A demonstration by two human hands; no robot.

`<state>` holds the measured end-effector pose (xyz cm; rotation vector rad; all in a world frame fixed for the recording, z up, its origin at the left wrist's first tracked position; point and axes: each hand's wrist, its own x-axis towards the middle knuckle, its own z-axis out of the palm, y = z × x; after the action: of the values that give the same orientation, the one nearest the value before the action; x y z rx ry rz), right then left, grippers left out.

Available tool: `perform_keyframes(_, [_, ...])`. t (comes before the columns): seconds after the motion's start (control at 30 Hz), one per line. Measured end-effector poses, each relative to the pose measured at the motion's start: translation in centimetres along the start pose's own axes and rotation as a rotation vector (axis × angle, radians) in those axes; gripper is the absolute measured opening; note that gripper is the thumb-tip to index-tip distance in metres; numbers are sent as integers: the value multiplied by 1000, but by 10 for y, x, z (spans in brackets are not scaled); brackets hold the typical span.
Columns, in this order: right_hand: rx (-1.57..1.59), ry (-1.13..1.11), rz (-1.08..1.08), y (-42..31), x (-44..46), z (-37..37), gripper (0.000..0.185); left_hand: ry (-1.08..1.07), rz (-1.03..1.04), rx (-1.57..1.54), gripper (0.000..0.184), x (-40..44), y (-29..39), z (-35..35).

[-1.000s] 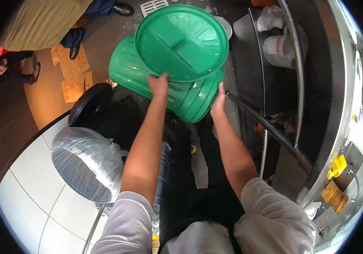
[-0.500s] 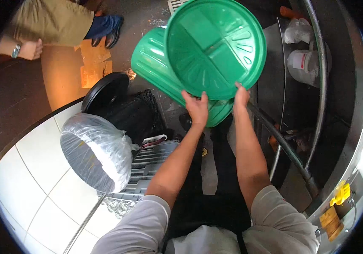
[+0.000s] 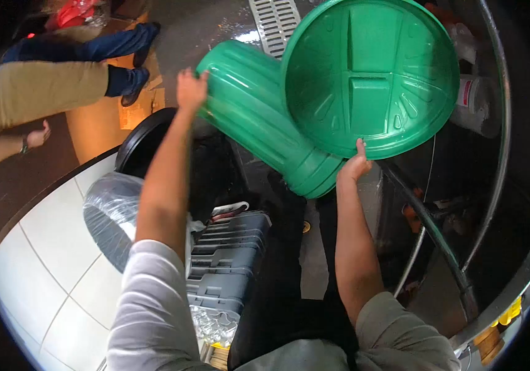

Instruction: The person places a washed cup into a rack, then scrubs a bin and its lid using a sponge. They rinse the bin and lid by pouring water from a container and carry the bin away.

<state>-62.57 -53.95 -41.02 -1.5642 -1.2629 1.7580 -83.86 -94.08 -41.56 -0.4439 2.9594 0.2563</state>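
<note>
My right hand grips the lower rim of a big round green lid, its ribbed inner side facing me. Behind and to the left of the lid, a green trash can lies slanted, partly covered by the lid. My left hand is at the can's upper left end with fingers spread; whether it touches the can I cannot tell. Left of my legs is a bin wrapped in clear plastic, partly hidden by my left arm. Behind it stands a black bin with a round lid.
Grey stacked crates stand by my left leg. A dark metal rail curves along the right, with a plastic jug behind it. A floor grate lies ahead. Another person's legs and hand are at upper left.
My left hand has let go of the lid and moved left to the can's end. My right hand has carried the lid right, uncovering more of the can.
</note>
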Motion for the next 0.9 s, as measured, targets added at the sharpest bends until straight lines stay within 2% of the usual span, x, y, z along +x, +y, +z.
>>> perform_keyframes(0.03, [41, -7, 14, 5, -2, -5, 26, -45, 34, 64, 79, 21, -25, 17])
perform_keyframes(0.1, [79, -5, 10, 11, -1, -12, 26, -539, -106, -327, 89, 43, -28, -2])
perform_keyframes(0.17, [66, 11, -5, 12, -3, -14, 27, -497, -114, -472, 93, 56, -40, 28])
perform_keyframes(0.27, [16, -9, 19, 7, 1, -13, 27, -254, -122, -390, 91, 44, -35, 40])
perform_keyframes(0.37, [9, -70, 45, -5, 6, -16, 30, -123, -117, -234, 91, 24, -20, 20])
perform_keyframes(0.4, [3, -97, 55, -6, 10, -21, 31, -247, -105, -317, 90, 25, -24, 8])
perform_keyframes(0.5, [48, -146, 91, -5, 26, -37, 37, -221, -77, -425, 86, 15, -44, 5])
perform_keyframes(0.6, [110, -233, 237, -21, 34, -55, 47, -191, -82, -370, 74, -32, -24, -41])
perform_keyframes(0.63, [94, -309, 230, -7, 56, -71, 49, -176, -78, -386, 68, -47, -21, -52])
perform_keyframes(0.7, [46, -392, 344, -23, 64, -80, 51, -32, -46, -396, 55, -86, -3, -82])
perform_keyframes(0.77, [-32, -500, 454, -34, 83, -89, 51, 71, -38, -547, 43, -125, 9, -104])
perform_keyframes(0.83, [-163, -530, 426, -32, 101, -95, 56, 130, -15, -624, 34, -160, 21, -119])
perform_keyframes(0.9, [-295, -473, 491, -25, 127, -107, 65, 257, 79, -522, 34, -191, 43, -136])
